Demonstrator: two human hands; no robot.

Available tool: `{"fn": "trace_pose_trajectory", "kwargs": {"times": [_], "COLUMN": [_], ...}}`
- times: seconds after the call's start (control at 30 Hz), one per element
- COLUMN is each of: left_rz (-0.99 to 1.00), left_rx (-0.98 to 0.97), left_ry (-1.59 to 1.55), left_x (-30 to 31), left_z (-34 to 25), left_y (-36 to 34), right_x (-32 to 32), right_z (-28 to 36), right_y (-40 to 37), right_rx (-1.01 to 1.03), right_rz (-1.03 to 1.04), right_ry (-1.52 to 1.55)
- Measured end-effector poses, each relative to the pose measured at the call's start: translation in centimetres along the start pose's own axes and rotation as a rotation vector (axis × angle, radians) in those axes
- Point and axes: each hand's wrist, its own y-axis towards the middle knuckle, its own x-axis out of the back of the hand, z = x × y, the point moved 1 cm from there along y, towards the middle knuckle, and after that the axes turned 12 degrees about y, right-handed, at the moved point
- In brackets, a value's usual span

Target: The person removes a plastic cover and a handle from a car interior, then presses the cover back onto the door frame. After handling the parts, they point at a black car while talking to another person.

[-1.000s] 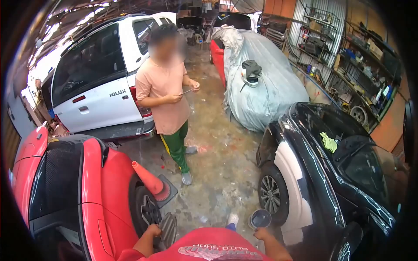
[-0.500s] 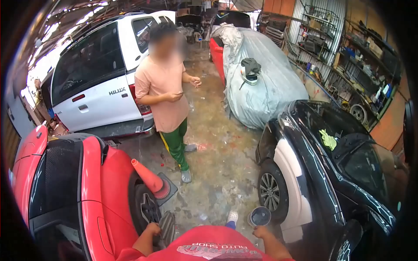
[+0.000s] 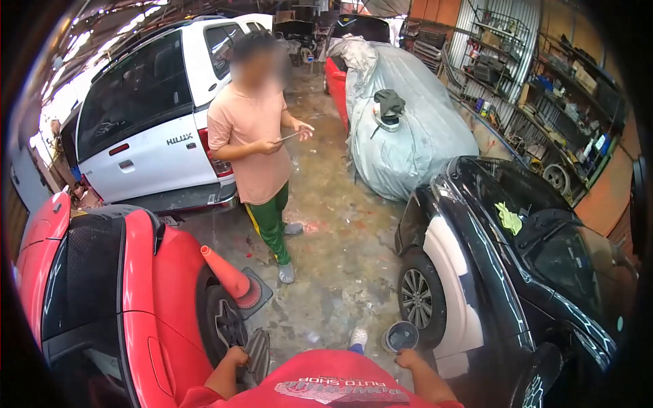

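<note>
My left hand (image 3: 236, 355) is closed on a dark grey, creased, flat piece (image 3: 258, 353), whose exact kind I cannot make out. It hangs beside the red car's front wheel (image 3: 224, 319). My right hand (image 3: 407, 358) is closed at the near rim of a small dark bucket (image 3: 401, 336) with greyish liquid inside. The bucket is close to the wheel (image 3: 420, 296) of a black car (image 3: 503, 272), whose fender carries a pale, unpainted patch (image 3: 452, 272).
A person in a peach shirt (image 3: 255, 149) stands ahead with a phone-like object (image 3: 289, 136). An orange traffic cone (image 3: 228, 275) leans by the red car (image 3: 163, 292). Behind are a white pickup (image 3: 143, 149), a covered car (image 3: 415, 115) and loaded shelves (image 3: 564, 109). A green cloth (image 3: 509, 217) lies on the black car.
The view has shifted slightly. The person ahead has raised the phone-like object and brought the other hand nearer to it. Both my hands keep their hold, and the bucket sits slightly further left in view.
</note>
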Motion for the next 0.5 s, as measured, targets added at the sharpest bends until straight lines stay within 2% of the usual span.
{"fn": "trace_pose_trajectory", "kwargs": {"times": [0.13, 0.33, 0.5], "left_rz": [-0.054, -0.007, -0.028], "left_rx": [-0.020, -0.015, -0.027], "left_ry": [0.161, -0.031, 0.014], "left_x": [0.6, 0.2, 0.2], "left_z": [-0.7, -0.9, -0.8], "left_y": [-0.5, 0.8, 1.2], "right_x": [0.1, -0.1, -1.5], "right_z": [0.1, 0.8, -0.7], "right_y": [-0.1, -1.2, 0.1], "right_rx": [0.018, -0.033, -0.010], "right_rz": [0.014, 0.023, 0.020], "right_ry": [-0.019, 0.045, 0.055]}}
